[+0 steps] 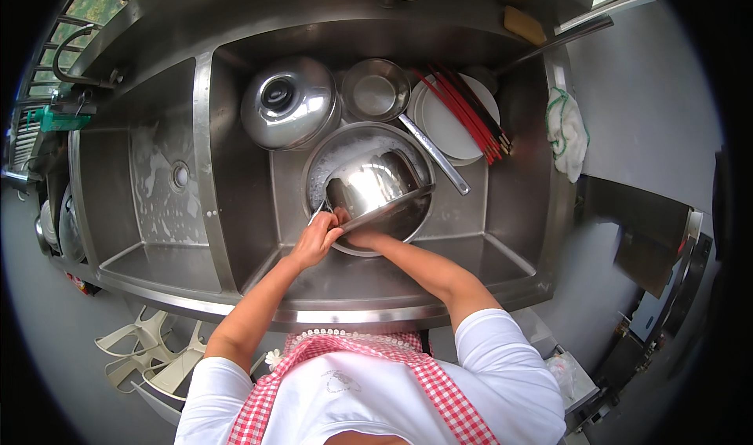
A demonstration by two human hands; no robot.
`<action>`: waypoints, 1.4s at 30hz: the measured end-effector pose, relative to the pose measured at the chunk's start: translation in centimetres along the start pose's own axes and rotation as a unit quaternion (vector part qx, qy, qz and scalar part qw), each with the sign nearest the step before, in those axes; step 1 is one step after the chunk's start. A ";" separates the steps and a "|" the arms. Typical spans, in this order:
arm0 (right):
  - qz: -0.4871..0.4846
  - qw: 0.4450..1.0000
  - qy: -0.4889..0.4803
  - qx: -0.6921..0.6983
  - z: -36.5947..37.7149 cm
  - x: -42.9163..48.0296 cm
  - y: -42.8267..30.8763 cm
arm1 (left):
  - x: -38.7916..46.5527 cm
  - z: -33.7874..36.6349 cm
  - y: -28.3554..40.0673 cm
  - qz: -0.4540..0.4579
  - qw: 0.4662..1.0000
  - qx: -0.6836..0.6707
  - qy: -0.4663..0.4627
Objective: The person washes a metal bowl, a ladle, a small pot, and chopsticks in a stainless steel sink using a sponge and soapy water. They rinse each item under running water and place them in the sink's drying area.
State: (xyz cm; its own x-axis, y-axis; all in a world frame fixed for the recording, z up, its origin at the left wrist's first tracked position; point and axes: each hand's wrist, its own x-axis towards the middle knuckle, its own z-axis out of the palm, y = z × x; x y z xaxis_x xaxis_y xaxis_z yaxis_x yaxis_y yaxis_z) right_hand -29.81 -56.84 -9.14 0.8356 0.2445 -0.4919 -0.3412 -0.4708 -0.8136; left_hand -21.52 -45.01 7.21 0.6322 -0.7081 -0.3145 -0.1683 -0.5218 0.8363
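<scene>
In the right sink basin, a metal pot [376,180] lies tilted in a wide metal bowl [310,168] with suds. My left hand [316,236] grips the pot by its rim, at the lower left. My right hand [360,237] reaches beneath that rim; its fingers are hidden, so I cannot tell what they hold. Behind the bowl sit a domed lid with a black knob [288,103] and a smaller metal pan [376,92], whose long handle [435,154] points to the lower right. Red and dark chopsticks [467,112] lie across white plates [447,130].
A divider [203,150] separates the left basin [167,209], which has suds near its drain [180,176]. A faucet [88,80] stands at the far left. A white cloth [567,133] hangs over the right edge; a yellow sponge [524,25] rests on the back ledge.
</scene>
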 end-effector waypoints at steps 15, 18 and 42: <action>0.134 0.886 0.185 -0.404 -10.4 -0.8 2.1 | 6.6 1.0 3.7 0.039 0.989 0.107 0.096; 0.259 0.907 0.214 -0.254 -11.7 2.5 1.1 | 7.0 1.3 3.5 0.023 0.987 0.095 0.129; 0.290 0.752 0.238 0.542 -16.0 -9.2 -1.9 | 3.9 1.4 4.8 0.241 0.936 0.164 0.195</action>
State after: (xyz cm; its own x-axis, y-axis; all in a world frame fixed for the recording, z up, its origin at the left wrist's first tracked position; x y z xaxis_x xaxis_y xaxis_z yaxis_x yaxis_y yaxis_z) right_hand -29.93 -71.78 1.87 0.3829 -0.1872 -0.9046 -0.6426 0.6496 -0.4064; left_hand -20.90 -50.93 9.39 0.6405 -0.7043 0.3062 -0.6886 -0.3501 0.6350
